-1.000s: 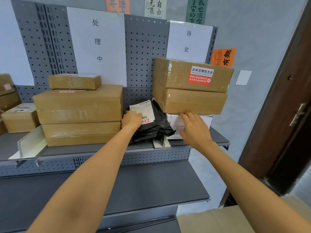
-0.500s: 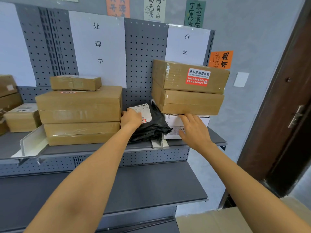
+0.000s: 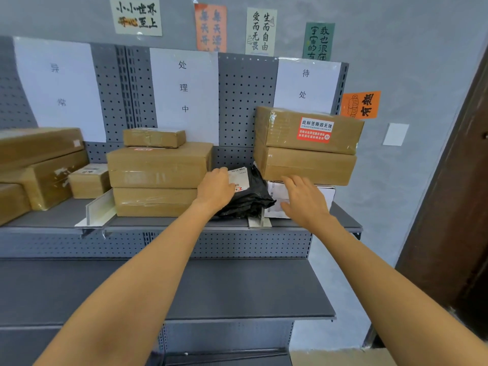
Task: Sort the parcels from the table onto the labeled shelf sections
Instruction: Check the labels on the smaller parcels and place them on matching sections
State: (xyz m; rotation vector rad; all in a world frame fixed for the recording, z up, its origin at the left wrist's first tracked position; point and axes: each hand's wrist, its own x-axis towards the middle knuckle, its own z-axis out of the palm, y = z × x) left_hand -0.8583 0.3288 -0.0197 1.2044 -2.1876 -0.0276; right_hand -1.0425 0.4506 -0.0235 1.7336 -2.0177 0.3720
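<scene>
A: Why is the crumpled black plastic mailer bag with the white shipping label [image 3: 247, 194] wedged in that gap on the grey metal shelf [image 3: 163, 224]?

B: My guess is that it is soft and stands only when something props it. It sits between the stack of brown cardboard boxes under the middle paper sign [image 3: 158, 178] and the two brown cardboard boxes stacked at the right [image 3: 306, 146], just behind a small pale metal shelf divider [image 3: 260, 220]. So it leans at the border of two labelled sections, and I cannot tell which one it counts for.

A: And the hands?

B: The left hand [image 3: 215, 190] rests on the bag's left side by the label, fingers bent over its top edge. Whether they pinch the plastic or only press on it I cannot tell. The right hand [image 3: 303, 200] is spread, fingers straight and relaxed, holding nothing. It hovers in front of a white flat parcel with printed text [image 3: 326, 192] that lies under the right-hand boxes; contact is unclear.

A: Why the white one at the bottom?

B: Flat and stiff, it probably makes a fair base for the heavier cartons.
</scene>
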